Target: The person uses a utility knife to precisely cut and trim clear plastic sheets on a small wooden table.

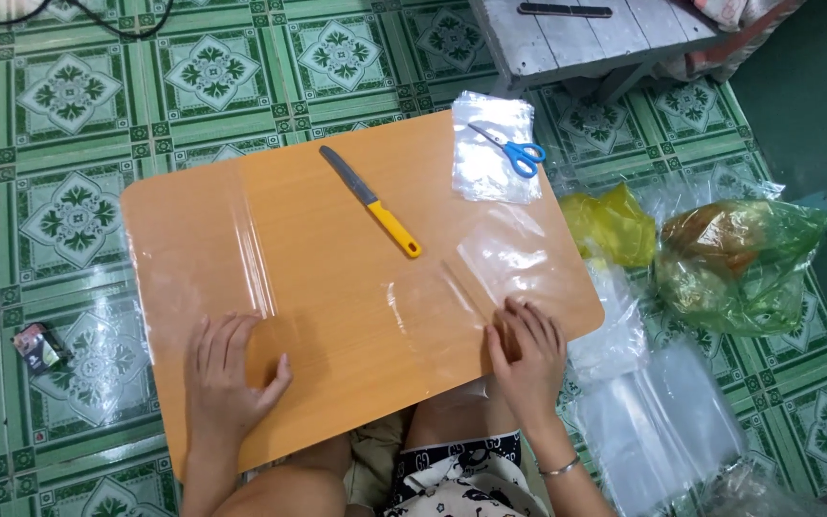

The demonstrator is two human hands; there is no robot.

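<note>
A wide sheet of clear plastic film (337,287) lies spread over an orange wooden board (337,163). My left hand (227,373) presses flat on the film near the board's front left. My right hand (528,349) rests flat on the film at the front right, fingers together over a crease. Further back, a knife with a grey blade and yellow handle (371,201) lies on the board. Blue-handled scissors (512,148) sit on a small stack of clear plastic bags (493,153) at the board's far right corner.
The board sits on a green patterned tile floor (69,96). To the right lie a yellow bag (614,225), a green bag with brown contents (734,258) and more clear bags (658,412). A grey wooden bench (586,38) stands behind. A small box (38,347) lies at left.
</note>
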